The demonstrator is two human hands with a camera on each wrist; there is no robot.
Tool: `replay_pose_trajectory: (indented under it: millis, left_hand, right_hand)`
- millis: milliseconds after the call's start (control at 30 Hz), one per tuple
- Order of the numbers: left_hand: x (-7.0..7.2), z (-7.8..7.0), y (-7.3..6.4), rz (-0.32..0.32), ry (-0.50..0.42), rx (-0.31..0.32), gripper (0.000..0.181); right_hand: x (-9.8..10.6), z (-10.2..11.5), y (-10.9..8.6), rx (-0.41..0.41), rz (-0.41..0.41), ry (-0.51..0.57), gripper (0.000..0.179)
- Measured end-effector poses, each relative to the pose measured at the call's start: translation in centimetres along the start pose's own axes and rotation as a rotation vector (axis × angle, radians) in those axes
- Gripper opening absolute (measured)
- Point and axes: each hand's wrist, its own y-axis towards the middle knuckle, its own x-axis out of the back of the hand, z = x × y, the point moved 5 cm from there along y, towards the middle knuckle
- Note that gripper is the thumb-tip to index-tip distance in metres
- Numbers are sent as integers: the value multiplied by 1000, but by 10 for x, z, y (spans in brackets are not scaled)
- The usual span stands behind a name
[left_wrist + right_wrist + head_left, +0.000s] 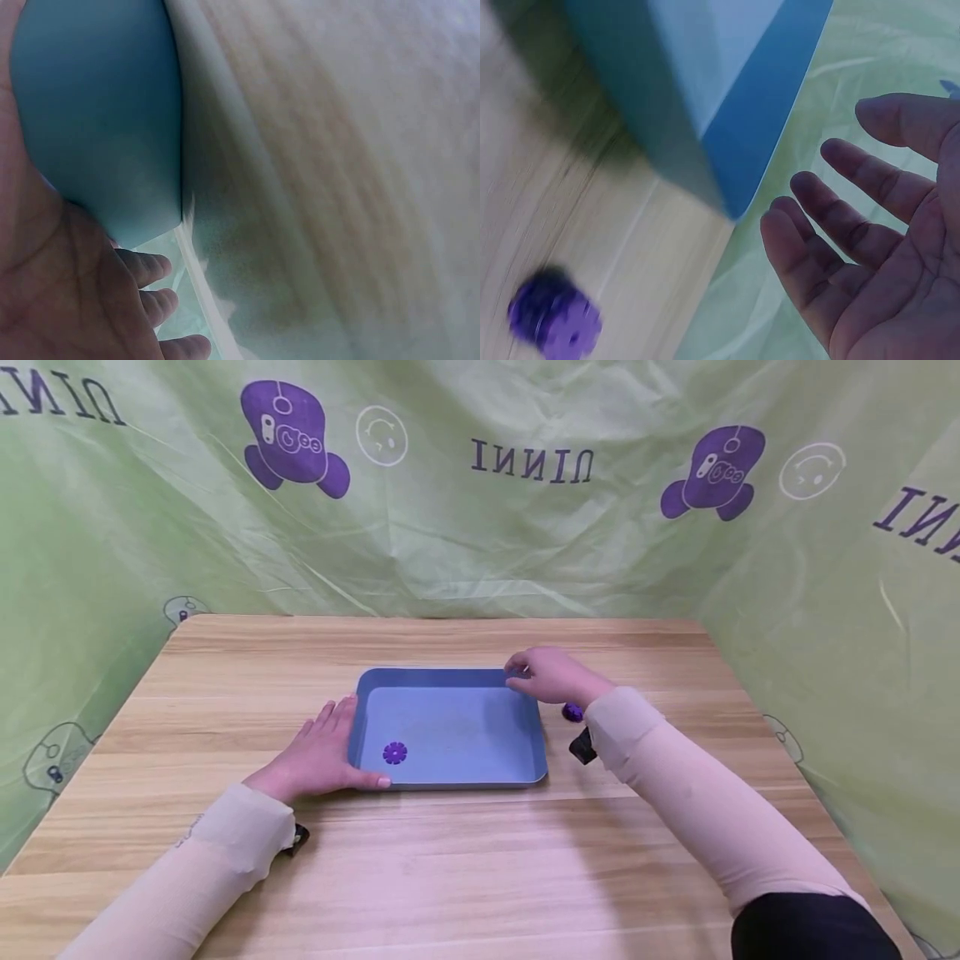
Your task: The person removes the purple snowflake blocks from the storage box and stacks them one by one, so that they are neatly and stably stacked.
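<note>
A shallow blue tray (450, 677) lies on the wooden table. In its front left corner is a flat purple notched disc (395, 753), shaped like a flower. My left hand (318, 760) rests against the tray's left side, fingers extended, its thumb reaching along the front rim. Over the far right corner, my right hand (555, 675) hovers with loosely bent fingers and nothing in them; the right wrist view shows a gap between fingertips and tray. Just right of the tray, partly behind my right wrist, sits a small purple stack of notched discs (559, 319).
The wooden table (450, 868) extends around the tray on all sides. Green printed cloth (450, 552) hangs behind it and along both sides. Black wrist cameras show below the left cuff (247, 818) and beside the right cuff (618, 722).
</note>
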Motion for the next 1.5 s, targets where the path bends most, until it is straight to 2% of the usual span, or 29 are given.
replay_pose_trajectory:
  millis: [400, 933, 1133, 1500]
  left_hand:
    - [2, 1, -1, 0, 11, 8, 145]
    - [-1, -1, 0, -4, 11, 18, 144]
    - [-1, 0, 1, -13, 17, 12, 144]
    - [-1, 1, 1, -16, 15, 2, 142]
  right_hand:
    - [-23, 44, 28, 77, 76, 63, 35]
    - [-72, 87, 55, 72, 223, 341, 32]
    - [-78, 102, 61, 101, 251, 307, 32]
    - [-89, 125, 67, 135, 353, 234, 39]
